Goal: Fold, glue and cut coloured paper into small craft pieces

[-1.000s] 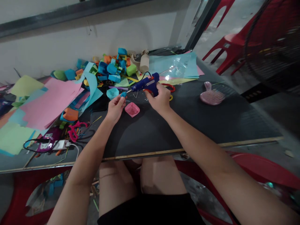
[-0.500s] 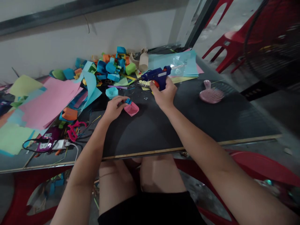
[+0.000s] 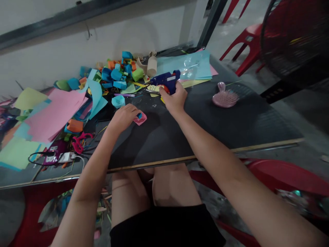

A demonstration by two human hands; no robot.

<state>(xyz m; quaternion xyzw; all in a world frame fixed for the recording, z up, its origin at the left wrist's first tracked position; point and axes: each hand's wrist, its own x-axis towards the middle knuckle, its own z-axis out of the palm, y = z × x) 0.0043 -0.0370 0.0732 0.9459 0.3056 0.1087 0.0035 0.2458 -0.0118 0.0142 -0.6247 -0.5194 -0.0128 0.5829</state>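
Note:
My left hand (image 3: 123,116) lies palm down on a pink folded paper cup (image 3: 142,118) on the black tabletop (image 3: 205,127), its fingers pinching a small blue paper piece (image 3: 139,115) into the cup. My right hand (image 3: 173,98) is closed round the grip of a blue glue gun (image 3: 164,80), which points left over paper scraps at the far side. A light blue paper cup (image 3: 118,101) sits just beyond my left hand.
A heap of folded coloured paper boxes (image 3: 120,73) lies at the back, with pink, green and blue sheets (image 3: 51,113) to the left. A pink hairbrush (image 3: 224,97) rests at the right. A charger and cable (image 3: 60,157) lie near the front left edge. Red plastic chairs (image 3: 244,41) stand behind.
My left hand lowered the small blue piece from the gun's nozzle onto the pink cup. My right hand drew the glue gun back and to the right, away from my left hand.

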